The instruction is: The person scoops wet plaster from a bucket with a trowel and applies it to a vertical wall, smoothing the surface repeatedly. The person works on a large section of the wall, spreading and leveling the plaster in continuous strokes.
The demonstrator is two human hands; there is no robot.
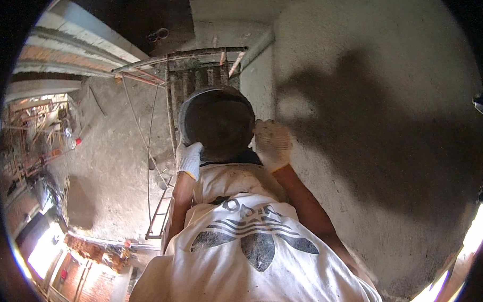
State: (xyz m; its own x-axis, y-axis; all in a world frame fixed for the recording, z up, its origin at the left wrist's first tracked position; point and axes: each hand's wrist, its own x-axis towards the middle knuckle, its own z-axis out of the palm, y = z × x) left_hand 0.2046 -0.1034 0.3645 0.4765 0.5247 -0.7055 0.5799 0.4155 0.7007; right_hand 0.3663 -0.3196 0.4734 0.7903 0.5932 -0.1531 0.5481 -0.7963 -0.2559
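Note:
A dark, round, bucket-like container [216, 122] is held in front of my body, between my two gloved hands. Its inside is too dark to make out. My left hand [190, 159], in a white knit glove, grips the near left part of its rim. At the right side, my right hand [273, 143] in a soiled, pale glove is closed against the edge, its fingertips partly hidden.
Just beyond the container is a ribbed scaffold platform [196, 80] with metal rails [180, 58]. A grey plastered wall [371, 221] rises close on my right. Thin scaffold braces [148, 170] run down at left, above a floor [111, 150] far below.

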